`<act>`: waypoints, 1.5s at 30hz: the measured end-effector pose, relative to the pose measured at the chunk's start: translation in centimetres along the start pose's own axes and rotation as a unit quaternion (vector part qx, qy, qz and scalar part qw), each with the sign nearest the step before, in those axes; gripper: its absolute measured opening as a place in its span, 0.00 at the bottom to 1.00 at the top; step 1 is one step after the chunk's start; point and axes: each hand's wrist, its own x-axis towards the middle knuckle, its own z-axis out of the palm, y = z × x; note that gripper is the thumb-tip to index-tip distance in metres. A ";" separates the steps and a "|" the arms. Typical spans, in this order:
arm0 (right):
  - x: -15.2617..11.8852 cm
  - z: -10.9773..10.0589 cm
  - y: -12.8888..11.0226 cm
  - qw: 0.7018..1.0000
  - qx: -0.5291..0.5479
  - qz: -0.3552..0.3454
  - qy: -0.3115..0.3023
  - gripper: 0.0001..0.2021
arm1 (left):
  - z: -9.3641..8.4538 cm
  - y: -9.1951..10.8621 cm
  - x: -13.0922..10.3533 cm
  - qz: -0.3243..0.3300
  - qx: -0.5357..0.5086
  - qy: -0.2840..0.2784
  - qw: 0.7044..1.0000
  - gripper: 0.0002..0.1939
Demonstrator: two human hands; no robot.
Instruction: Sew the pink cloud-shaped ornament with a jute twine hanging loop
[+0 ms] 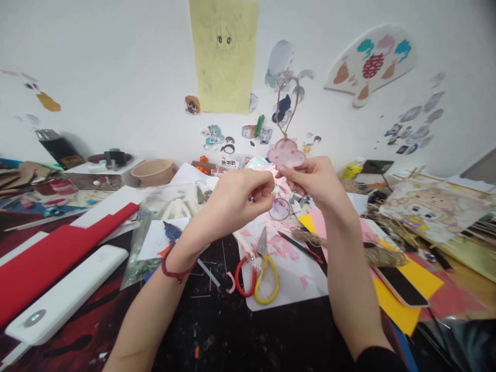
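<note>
My right hand [310, 178] is closed, thumb against fingers, at the lower edge of a pink cloud-shaped tag [285, 153]. A loop of brown twine [277, 106] rises from the top of the tag. Facing it, my left hand [246, 194] is pinched shut with the fingertips curled in; what it grips, if anything, is too small to make out. A small gap separates the two hands. Below them, scissors [263, 266] with one red and one yellow handle lie partly on a white sheet [287, 294], among pink scraps [279, 245] and a black-and-red pen [300, 247].
A white power strip-like box [70, 292] and red card [58, 248] lie left. At right are a phone [401, 285], yellow paper [422, 279] and a twine bundle [387, 257]. A clay-coloured bowl [153, 172] stands behind. Stickers and a drawing [222, 77] cover the wall.
</note>
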 end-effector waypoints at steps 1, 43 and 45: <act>0.0 0.0 0.0 1.000 0.001 0.002 0.014 0.23 | 0.2 0.1 -0.1 0.012 0.046 0.016 0.999 0.08; -0.5 0.2 -0.7 0.955 -0.001 -0.188 0.231 0.13 | 2.0 -2.6 1.1 -0.117 -0.298 0.007 0.948 0.12; -0.7 0.2 -0.9 0.954 -0.002 -0.188 0.234 0.13 | 2.1 -2.5 1.1 -0.116 -0.278 0.015 0.953 0.11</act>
